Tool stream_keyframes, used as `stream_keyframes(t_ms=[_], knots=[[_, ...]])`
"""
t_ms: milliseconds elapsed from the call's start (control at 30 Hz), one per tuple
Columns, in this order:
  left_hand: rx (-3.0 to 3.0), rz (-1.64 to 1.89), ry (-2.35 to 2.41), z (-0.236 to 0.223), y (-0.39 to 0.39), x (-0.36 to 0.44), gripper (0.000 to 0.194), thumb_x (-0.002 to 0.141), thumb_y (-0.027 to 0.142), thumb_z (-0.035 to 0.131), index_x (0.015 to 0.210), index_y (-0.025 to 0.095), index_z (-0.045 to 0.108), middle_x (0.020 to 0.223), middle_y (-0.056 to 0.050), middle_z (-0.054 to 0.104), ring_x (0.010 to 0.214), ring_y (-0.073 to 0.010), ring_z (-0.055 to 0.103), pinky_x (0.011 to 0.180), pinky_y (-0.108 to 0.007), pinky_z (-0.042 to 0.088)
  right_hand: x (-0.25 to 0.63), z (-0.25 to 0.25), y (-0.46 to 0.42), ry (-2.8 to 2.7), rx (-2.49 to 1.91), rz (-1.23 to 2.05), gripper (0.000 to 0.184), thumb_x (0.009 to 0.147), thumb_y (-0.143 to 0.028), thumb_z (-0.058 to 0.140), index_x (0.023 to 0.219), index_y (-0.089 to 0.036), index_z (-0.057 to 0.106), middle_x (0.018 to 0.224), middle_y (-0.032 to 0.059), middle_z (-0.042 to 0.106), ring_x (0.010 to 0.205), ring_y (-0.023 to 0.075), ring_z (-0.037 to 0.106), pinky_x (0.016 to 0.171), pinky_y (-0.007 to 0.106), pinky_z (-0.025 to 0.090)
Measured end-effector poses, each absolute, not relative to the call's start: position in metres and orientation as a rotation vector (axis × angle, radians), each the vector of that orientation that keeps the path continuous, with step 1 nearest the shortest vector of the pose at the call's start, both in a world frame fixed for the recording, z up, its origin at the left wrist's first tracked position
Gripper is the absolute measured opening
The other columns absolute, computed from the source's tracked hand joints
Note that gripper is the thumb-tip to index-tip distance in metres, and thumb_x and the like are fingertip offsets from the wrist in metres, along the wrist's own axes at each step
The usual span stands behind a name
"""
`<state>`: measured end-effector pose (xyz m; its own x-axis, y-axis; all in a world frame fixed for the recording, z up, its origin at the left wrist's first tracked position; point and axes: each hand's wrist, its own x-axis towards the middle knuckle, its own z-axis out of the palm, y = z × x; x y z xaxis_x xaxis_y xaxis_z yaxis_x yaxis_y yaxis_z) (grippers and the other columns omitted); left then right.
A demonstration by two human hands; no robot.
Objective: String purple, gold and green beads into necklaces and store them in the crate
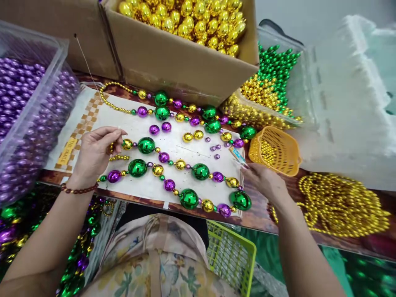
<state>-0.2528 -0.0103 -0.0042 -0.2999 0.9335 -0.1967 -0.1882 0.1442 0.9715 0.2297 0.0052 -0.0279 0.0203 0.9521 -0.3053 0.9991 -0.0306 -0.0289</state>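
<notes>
My left hand (103,148) is closed in a pinch at the left end of a bead necklace, by its gold beads. The necklace's green (200,171), purple and gold beads loop across a white board (173,189) and back. At the board's right edge my right hand (266,179) has its fingers closed at the near end of a slim, flat object with blue print (237,156); its kind is unclear. Behind lies a second bead necklace (162,112). Loose purple beads (154,129), gold beads (198,134) and small lilac beads (213,148) lie between them. A thin needle-like line (193,152) is there too.
A cardboard box (185,62) of gold beads stands at the back. Purple beads fill a clear bin (34,99) at left. An orange basket (289,154), gold bead strands (346,204) and a green and gold bead bin (306,82) are at right. A green crate (252,255) sits below.
</notes>
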Motion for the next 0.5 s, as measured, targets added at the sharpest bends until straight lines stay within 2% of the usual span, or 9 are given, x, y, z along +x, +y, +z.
stream_keyframes(t_ms=[133,267,333,400,500], knots=[[0.875,1.349,1.397,0.009,-0.005,-0.245,0.004,0.075,0.021,0.073,0.075,0.018,0.076,0.063,-0.001,0.064,0.047,-0.0064,0.054,0.042,-0.018,0.039,0.223,-0.039,0.006,1.957,2.005,-0.292,0.043,0.096,-0.052,0.046,0.111,-0.021,0.073,0.100,0.0164,0.076,0.085,0.0339,0.072,0.062,0.039,0.047],[0.917,1.280,1.389,0.018,0.002,-0.247,0.009,0.077,0.025,0.073,0.078,0.016,0.074,0.067,-0.002,0.066,0.050,-0.0065,0.059,0.042,-0.017,0.039,0.217,-0.032,0.010,2.027,1.987,-0.101,0.038,0.095,-0.055,0.051,0.101,-0.027,0.076,0.095,0.0190,0.076,0.075,0.0373,0.071,0.057,0.046,0.046],[0.957,1.253,1.382,0.021,0.005,-0.251,0.011,0.078,0.026,0.073,0.079,0.015,0.073,0.070,-0.003,0.068,0.051,-0.0066,0.061,0.042,-0.016,0.039,0.199,-0.019,0.016,2.108,2.028,-0.063,0.038,0.095,-0.056,0.051,0.099,-0.029,0.076,0.100,0.0190,0.076,0.077,0.0384,0.071,0.056,0.047,0.045],[1.000,1.233,1.388,0.023,0.007,-0.255,0.012,0.079,0.026,0.072,0.079,0.014,0.073,0.074,-0.004,0.070,0.053,-0.0072,0.063,0.043,-0.016,0.039,0.165,-0.003,0.024,2.359,2.033,-0.190,0.036,0.095,-0.052,0.051,0.105,-0.027,0.075,0.108,0.0179,0.076,0.084,0.0363,0.071,0.059,0.046,0.047],[1.046,1.220,1.405,0.025,0.011,-0.260,0.012,0.080,0.026,0.073,0.079,0.014,0.072,0.087,-0.007,0.073,0.058,-0.0077,0.066,0.043,-0.016,0.040,0.090,0.020,0.039,2.897,1.666,-0.805,0.031,0.096,-0.042,0.050,0.098,-0.023,0.075,0.101,0.0111,0.076,0.087,0.0264,0.072,0.075,0.041,0.052]])
